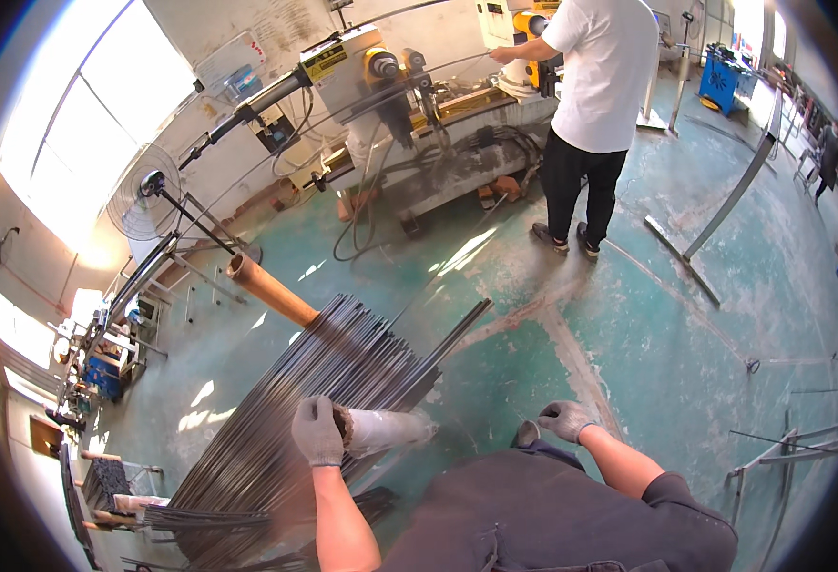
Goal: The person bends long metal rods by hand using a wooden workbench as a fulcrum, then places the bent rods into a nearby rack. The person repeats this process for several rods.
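Note:
My left hand [319,434], in a light grey glove, is closed over the bundle of long, thin dark metal rods [343,357]. It is beside the open end of a white-wrapped tube [386,431]. I cannot tell whether its fingers grip a rod or the tube's rim. My right hand [564,420], gloved alike, hangs over the floor to the right of my dark clothing. Its fingers are loosely bent and partly apart, with nothing seen in them. The rods lie across the white tube and a brown tube [274,291] farther off.
A person [602,81] in a white top stands at a bending machine [352,71] at the back. A fan [143,195] stands at the left. Metal stands [729,205] rise at the right, with a metal rack [791,453] near the lower right edge.

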`<state>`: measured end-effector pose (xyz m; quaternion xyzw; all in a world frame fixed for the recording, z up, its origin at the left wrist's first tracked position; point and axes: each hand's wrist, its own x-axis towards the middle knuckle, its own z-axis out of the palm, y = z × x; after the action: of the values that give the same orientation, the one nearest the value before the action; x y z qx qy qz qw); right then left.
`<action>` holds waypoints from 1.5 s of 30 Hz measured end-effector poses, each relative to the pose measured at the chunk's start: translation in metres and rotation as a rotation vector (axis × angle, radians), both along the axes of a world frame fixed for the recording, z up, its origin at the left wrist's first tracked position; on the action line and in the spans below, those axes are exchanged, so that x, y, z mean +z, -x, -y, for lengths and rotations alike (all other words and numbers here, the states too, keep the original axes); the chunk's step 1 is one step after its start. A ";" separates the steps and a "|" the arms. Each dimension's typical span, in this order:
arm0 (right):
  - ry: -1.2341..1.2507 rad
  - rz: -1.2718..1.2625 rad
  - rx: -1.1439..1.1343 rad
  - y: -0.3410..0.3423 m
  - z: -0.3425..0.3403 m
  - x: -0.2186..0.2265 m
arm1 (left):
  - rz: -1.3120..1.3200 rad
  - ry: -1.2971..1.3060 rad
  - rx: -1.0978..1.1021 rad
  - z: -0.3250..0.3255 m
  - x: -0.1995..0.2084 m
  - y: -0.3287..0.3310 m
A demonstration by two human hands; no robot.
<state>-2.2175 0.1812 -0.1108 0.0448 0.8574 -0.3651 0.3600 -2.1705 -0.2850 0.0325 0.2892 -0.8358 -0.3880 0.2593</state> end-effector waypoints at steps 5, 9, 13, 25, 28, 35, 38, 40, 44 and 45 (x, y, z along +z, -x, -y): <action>-0.086 -0.007 -0.101 -0.008 -0.015 -0.031 | -0.020 -0.005 0.011 0.007 -0.012 0.000; -0.117 0.007 -0.095 -0.015 -0.023 -0.054 | -0.049 -0.009 0.014 0.003 -0.005 -0.005; -0.177 0.002 -0.102 -0.029 -0.035 -0.068 | -0.015 0.044 -0.001 -0.001 0.001 -0.002; -0.096 0.053 -0.235 -0.059 -0.043 -0.105 | -0.005 0.122 0.067 0.004 -0.004 -0.011; -0.085 0.051 -0.265 -0.064 -0.052 -0.126 | -0.002 0.106 0.069 0.003 -0.003 -0.013; -0.036 0.097 -0.353 -0.076 -0.065 -0.152 | -0.021 0.104 0.046 0.009 -0.008 -0.012; -0.033 0.113 -0.342 -0.079 -0.068 -0.148 | -0.012 0.133 0.011 0.006 -0.008 -0.005; -0.059 0.095 -0.321 -0.081 -0.066 -0.148 | -0.001 0.095 -0.004 0.002 0.001 -0.008; -0.193 0.111 -0.200 -0.064 -0.048 -0.093 | -0.100 -0.018 0.020 0.002 -0.003 -0.012; -0.210 0.114 -0.211 -0.067 -0.050 -0.095 | -0.097 -0.022 0.014 0.005 -0.010 -0.011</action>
<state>-2.1507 0.2315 -0.2053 0.1928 0.8595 -0.3059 0.3612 -2.1597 -0.2904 0.0229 0.2785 -0.8158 -0.4092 0.2990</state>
